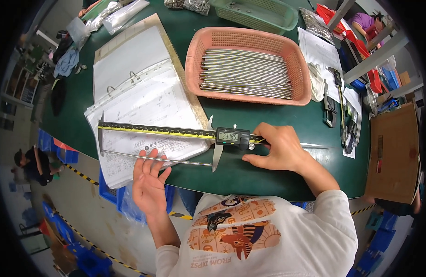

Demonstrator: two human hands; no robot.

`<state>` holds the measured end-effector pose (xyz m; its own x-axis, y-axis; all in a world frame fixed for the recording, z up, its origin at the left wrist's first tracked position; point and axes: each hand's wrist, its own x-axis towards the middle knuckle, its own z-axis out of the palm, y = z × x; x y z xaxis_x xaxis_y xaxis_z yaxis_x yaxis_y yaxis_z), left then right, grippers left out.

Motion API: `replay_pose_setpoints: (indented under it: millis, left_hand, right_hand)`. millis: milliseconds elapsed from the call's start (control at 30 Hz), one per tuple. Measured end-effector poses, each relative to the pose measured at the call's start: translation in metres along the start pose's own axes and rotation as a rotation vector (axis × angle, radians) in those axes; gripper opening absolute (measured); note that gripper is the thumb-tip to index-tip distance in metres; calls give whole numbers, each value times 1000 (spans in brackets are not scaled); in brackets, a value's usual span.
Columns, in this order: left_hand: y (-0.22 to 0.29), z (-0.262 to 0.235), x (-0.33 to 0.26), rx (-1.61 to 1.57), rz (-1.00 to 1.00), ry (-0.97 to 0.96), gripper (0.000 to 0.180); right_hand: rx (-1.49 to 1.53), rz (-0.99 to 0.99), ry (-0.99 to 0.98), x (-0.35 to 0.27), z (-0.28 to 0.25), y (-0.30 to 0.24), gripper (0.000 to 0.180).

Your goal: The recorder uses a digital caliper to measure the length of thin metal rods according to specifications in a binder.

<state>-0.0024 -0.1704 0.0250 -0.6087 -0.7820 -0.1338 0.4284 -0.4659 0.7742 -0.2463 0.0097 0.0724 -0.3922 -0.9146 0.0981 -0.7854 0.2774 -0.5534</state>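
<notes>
A long digital caliper lies level over the front of the table, its small display facing up. Gripping its right end is my right hand, closed around the beam with the thumb apart below it. Between the caliper's long jaws spans a thin metal rod, one end at each jaw. My left hand is palm up under the rod's middle, fingers stretched and touching it, thumb apart. Papers in an open ring binder lie beneath the caliper's left part. Another thin rod rests right of my right hand.
A pink plastic basket holds many similar metal rods. Behind it stands a green basket. On the right are a white glove, a micrometer, another caliper and a cardboard box. Other people are farther off.
</notes>
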Motion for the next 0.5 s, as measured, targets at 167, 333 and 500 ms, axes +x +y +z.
replay_pose_setpoints:
  millis: [167,333,500]
  left_hand:
    - [-14,-2,-3,978,619,444,50]
    - [0,18,9,1596,865,52,32]
    - [-3,3,24,1799,917,-282,18]
  right_hand:
    - [-4,5,-13,3,4,3,40]
    - [-1,21,-58,4,13,13,39]
    - [-8,7,-138,8,19,22,38]
